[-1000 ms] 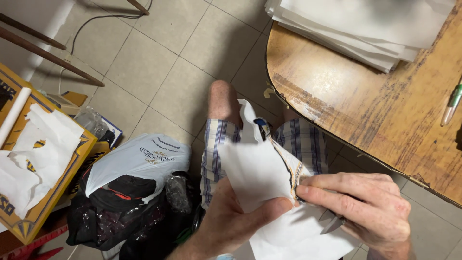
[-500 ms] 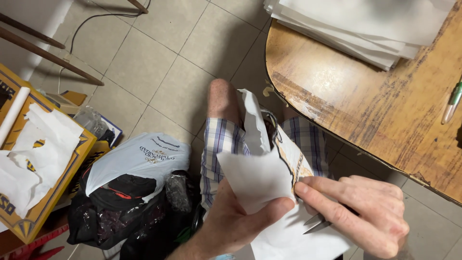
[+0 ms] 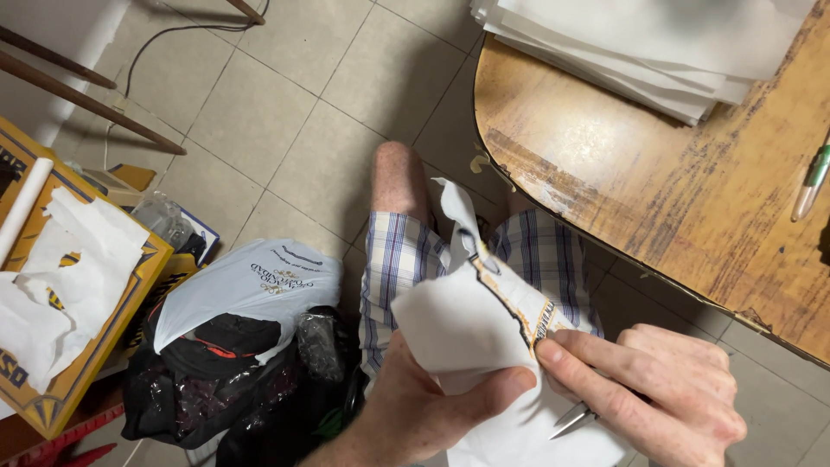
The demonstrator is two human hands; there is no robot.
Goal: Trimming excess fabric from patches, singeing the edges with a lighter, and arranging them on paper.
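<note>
1. Head view, lower centre of the frame: white paper sheet (image 3: 458,322) with a printed brown-and-yellow border, held above plaid shorts (image 3: 399,259) and a bare knee.
2. Left hand (image 3: 415,406), bottom centre: thumb and fingers closed on the sheet's lower part, pinching it from below.
3. Right hand (image 3: 666,389), lower right: fingers curled around small metal scissors (image 3: 575,419), forefinger stretched along the printed edge. Only the blade tips visible under the fingers, probably nearly closed, hard to tell for sure.
4. Judged step: trimming along the printed border, partway through, with a loose cut strip curling upward at frame centre.
5. Next move, as a judgement: calls for turning the sheet with the left hand so the border lines up with the blades, and keeping the paper taut.
6. Upper right: worn wooden table (image 3: 622,182) bearing a stack of white sheets (image 3: 640,52) and a green pen (image 3: 814,180).
7. Left: yellow cardboard box (image 3: 112,322) with paper scraps; beside it a white plastic bag (image 3: 259,285) over a dark bag (image 3: 216,385).
</note>
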